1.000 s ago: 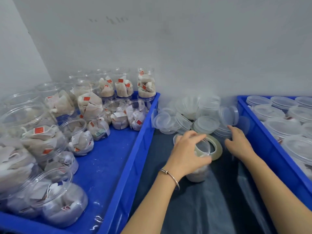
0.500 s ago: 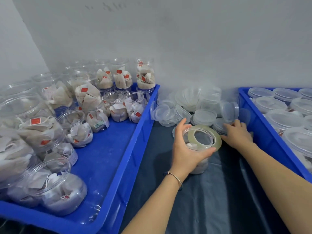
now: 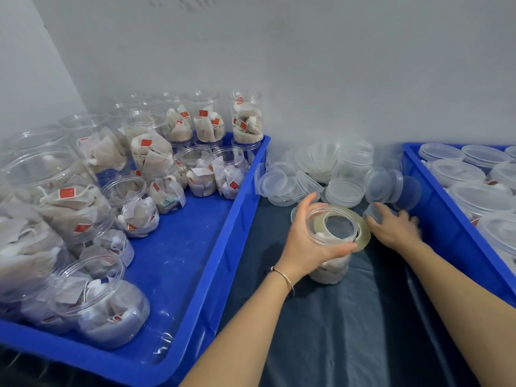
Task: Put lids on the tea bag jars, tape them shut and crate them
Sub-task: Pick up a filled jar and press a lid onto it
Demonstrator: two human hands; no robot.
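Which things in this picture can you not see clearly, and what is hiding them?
- Right hand, head view: motion blur on the fingers; whether they hold a lid is unclear.
- Jar: the left hand covers its side, so the contents are partly hidden.
- Tape roll: mostly behind the jar.
- Right crate: cut off by the right edge.
- Left crate: its near corner is cut off by the bottom edge.
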